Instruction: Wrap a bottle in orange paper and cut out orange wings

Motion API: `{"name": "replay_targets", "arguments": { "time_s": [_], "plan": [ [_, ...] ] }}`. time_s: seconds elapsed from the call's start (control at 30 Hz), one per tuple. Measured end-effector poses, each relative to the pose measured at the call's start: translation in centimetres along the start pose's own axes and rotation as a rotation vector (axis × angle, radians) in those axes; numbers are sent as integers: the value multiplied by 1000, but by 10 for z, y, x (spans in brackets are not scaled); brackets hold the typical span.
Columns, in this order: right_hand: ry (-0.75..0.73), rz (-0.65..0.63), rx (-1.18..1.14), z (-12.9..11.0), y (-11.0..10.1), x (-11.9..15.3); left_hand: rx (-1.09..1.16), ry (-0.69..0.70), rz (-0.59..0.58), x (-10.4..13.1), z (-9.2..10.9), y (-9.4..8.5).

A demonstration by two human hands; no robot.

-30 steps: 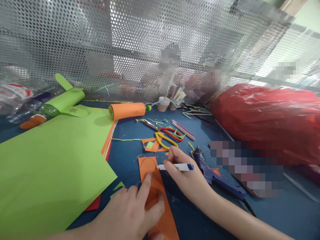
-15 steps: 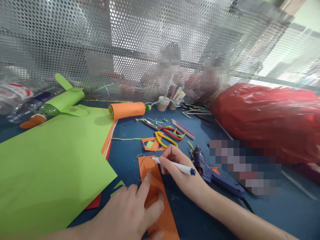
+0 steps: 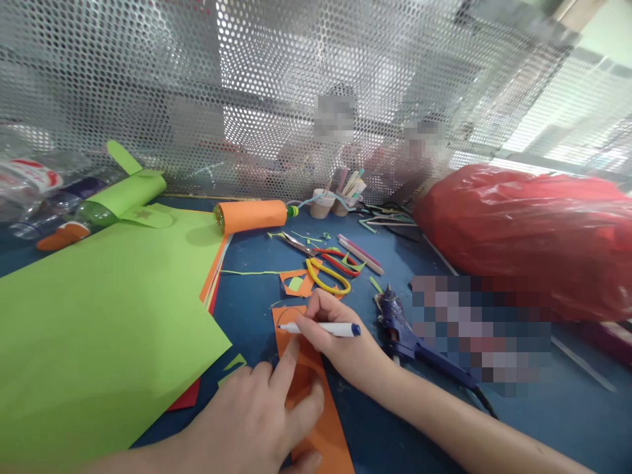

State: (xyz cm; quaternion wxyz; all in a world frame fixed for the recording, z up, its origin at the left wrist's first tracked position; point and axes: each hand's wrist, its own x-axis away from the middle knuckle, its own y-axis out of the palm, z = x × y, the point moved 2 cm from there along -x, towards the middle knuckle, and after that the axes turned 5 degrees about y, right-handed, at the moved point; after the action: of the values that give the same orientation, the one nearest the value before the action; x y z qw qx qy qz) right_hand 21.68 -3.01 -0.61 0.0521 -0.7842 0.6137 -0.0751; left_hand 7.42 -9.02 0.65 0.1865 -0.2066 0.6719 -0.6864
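An orange paper strip (image 3: 323, 421) lies on the blue table, a dark curved line drawn near its far end. My left hand (image 3: 257, 408) presses on the strip with its fingers spread. Above the strip's far end, my right hand (image 3: 336, 329) grips a white marker (image 3: 340, 328) with a blue end, its tip at the left end of the curve. Just beyond the strip are orange paper scraps (image 3: 289, 284) and scissors (image 3: 328, 275) with yellow and red handles.
Large green paper sheets (image 3: 113, 316) cover the left side. An orange-wrapped bottle (image 3: 254, 216) and a green-wrapped bottle (image 3: 131, 196) lie behind. To the right are a blue glue gun (image 3: 424, 352) and a red plastic bag (image 3: 533, 243). Pen cups (image 3: 322, 204) stand at the back.
My right hand has moved left with the marker, whose tip has gone from the right part of the curve to its left end. My left hand stays in place.
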Motion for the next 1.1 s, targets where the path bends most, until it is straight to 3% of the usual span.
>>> {"name": "replay_targets", "arguments": {
  "time_s": [0.17,0.47,0.7,1.1],
  "plan": [
    [9,-9,4,-2,0,1,19,9,-54,-2,-1,-2],
    [33,-24,7,-3,-1,2,-7,20,-30,-1,1,1],
    [18,188,122,-6,-20,6,-46,39,38,2,-1,2],
    [23,255,268,-6,-27,6,-83,53,58,3,0,2]
  ]
}}
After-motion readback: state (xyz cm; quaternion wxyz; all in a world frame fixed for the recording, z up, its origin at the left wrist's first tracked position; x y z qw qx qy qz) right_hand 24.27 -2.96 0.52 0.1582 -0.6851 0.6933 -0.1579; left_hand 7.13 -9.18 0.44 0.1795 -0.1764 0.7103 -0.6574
